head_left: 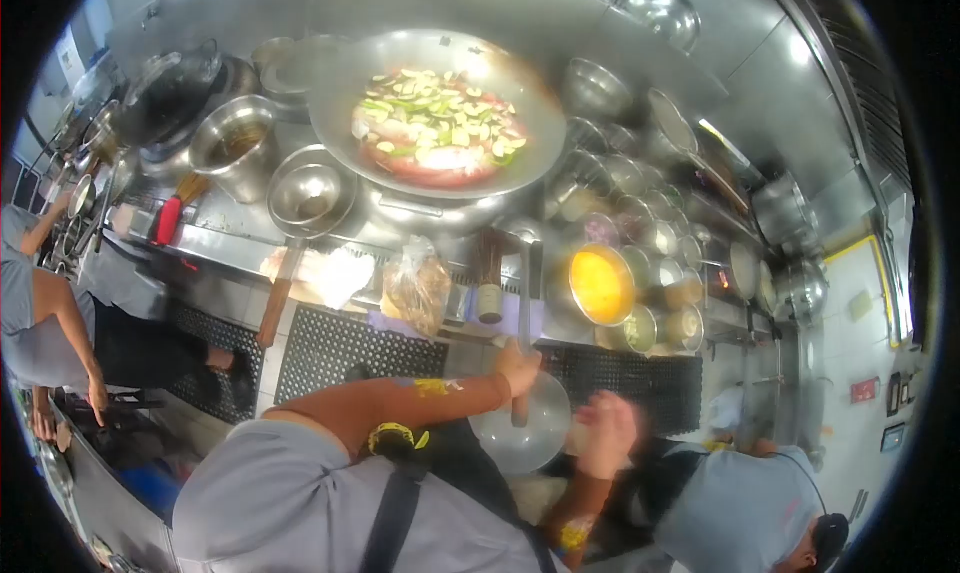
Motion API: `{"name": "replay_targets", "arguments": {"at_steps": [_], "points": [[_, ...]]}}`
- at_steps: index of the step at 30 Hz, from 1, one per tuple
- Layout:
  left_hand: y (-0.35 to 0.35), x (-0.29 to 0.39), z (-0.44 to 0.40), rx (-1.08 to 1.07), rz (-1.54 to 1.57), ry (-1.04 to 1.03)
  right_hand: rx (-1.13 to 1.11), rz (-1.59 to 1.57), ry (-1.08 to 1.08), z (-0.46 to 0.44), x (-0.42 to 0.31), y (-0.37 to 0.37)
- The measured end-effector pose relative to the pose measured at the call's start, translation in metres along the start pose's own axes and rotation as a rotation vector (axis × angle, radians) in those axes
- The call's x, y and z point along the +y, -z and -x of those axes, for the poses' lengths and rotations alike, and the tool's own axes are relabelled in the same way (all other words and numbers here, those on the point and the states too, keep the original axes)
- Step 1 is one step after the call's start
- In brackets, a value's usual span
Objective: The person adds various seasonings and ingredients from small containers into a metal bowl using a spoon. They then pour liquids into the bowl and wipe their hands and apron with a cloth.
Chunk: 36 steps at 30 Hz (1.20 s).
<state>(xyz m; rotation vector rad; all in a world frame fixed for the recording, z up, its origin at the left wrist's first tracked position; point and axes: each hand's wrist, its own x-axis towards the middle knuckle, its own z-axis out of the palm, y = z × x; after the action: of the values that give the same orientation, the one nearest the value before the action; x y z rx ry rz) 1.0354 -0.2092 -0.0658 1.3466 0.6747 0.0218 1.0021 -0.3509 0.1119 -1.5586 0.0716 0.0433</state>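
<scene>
My left hand point(518, 370) is closed round the shaft of a long wood-handled metal cooking utensil point(526, 308). Its wooden grip end points down toward me; its far end is blurred near the stove edge. Below that hand is a pale translucent bowl point(535, 453). My right hand point(606, 433), smeared by motion, is just right of the bowl; I cannot make out whether it touches it or holds anything. Ahead, a large wok point(335, 108) contains sliced green and pale yellow pieces point(440, 108) over reddish pieces. A metal bowl of orange liquid point(602, 285) stands right of the utensil.
Several seasoning containers point(640, 208) crowd the right counter. A steel pot point(235, 153), a strainer point(310, 195), a plastic bag of brown food point(418, 285) and a brush point(489, 283) line the stove. One co-worker point(60, 313) stands left, another point(740, 503) at lower right. Black mats point(355, 358) cover the floor.
</scene>
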Motion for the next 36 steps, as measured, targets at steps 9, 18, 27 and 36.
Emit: {"name": "replay_targets", "arguments": {"at_steps": [9,18,27,36], "points": [[0.095,0.111,0.086,-0.354,0.124,-0.219,0.009,-0.223,0.189,-0.032,0.0,-0.025],[0.254,0.262,0.113,-0.303,0.266,-0.381,-0.173,-0.17,0.144,-0.057,0.008,-0.09],[0.472,0.322,0.074,0.303,-0.013,-0.474,-0.146,-0.156,0.079,-0.051,0.008,-0.167],[0.631,0.358,-0.127,0.565,-0.84,-0.099,-0.216,-0.07,0.164,-0.03,-0.01,-0.249]]}}
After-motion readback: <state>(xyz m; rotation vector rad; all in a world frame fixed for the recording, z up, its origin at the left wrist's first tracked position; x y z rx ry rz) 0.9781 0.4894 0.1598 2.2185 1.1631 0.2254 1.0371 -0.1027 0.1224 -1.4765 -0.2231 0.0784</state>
